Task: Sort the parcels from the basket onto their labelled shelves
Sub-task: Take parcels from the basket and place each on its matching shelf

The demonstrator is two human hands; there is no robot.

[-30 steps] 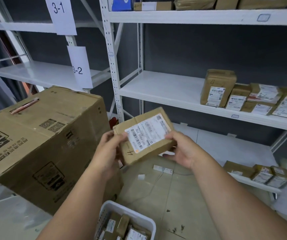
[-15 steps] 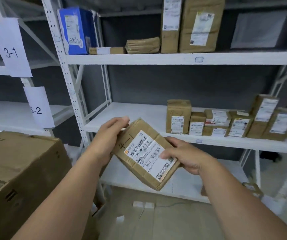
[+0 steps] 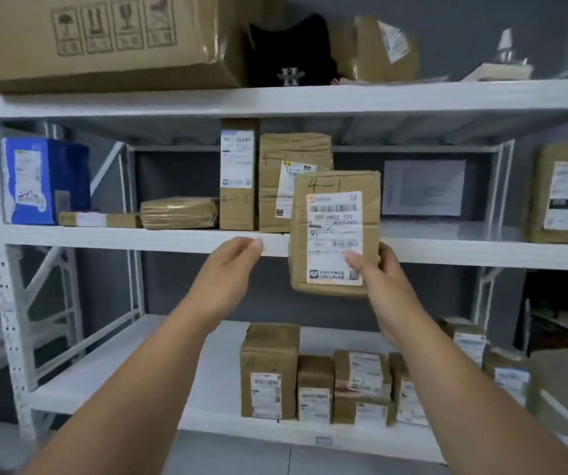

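- Nearest, two bare forearms reach up toward the white metal shelving rack [image 3: 131, 238], one from each lower corner of the view.
- The right hand [image 3: 383, 279] grips a brown cardboard parcel with a white barcode label [image 3: 335, 231] by its lower right edge, thumb pressed on the label, the other fingers hidden behind the box.
- That parcel stands upright in the air, "4-1" handwritten across its top, in front of the middle shelf's front edge and partly covering the boxes behind it.
- The left hand [image 3: 231, 265] holds nothing; its fingers are loosely extended, with the tips at the front lip of the middle shelf, just left of the parcel and apart from it.
- Lower down, the bottom shelf carries a cluster of small brown labelled boxes [image 3: 316, 382], packed side by side, some stacked.
- On the middle shelf, behind the held parcel, stand a tall narrow brown carton [image 3: 238, 173] and a wider tape-wrapped brown box [image 3: 282, 166], touching each other.
- Further left lie a flat brown wrapped packet [image 3: 178, 212], a thin long box [image 3: 99, 220], and a blue box with a torn white label [image 3: 44, 180] at the end.
- At the far right of that shelf stands another brown labelled parcel [image 3: 565, 197].
- Up top, a large cardboard carton with handling symbols [image 3: 104, 39] sits beside a black fabric item [image 3: 291, 53].
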